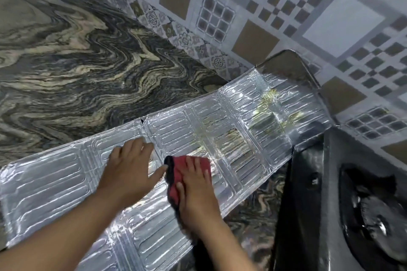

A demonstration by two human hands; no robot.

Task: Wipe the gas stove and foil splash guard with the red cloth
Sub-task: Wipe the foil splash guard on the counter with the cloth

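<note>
The silver foil splash guard point(242, 121) lies flat across the marbled counter, its ribbed panels running from lower left to upper right, with yellowish greasy stains near its right end. My left hand point(130, 169) rests flat on the foil, fingers spread, holding nothing. Just to its right, my right hand point(196, 187) presses the red cloth point(176, 174) down on the foil's middle panel; the cloth has a dark edge and is partly hidden under my fingers. At the lower right stands the black gas stove point(312, 193), whose burner point(378, 215) shows.
The swirled grey and beige stone counter point(77, 61) fills the left and upper part of the view. A patterned tiled wall point(286, 17) rises behind the foil and stove. The foil's right end reaches the stove's back corner.
</note>
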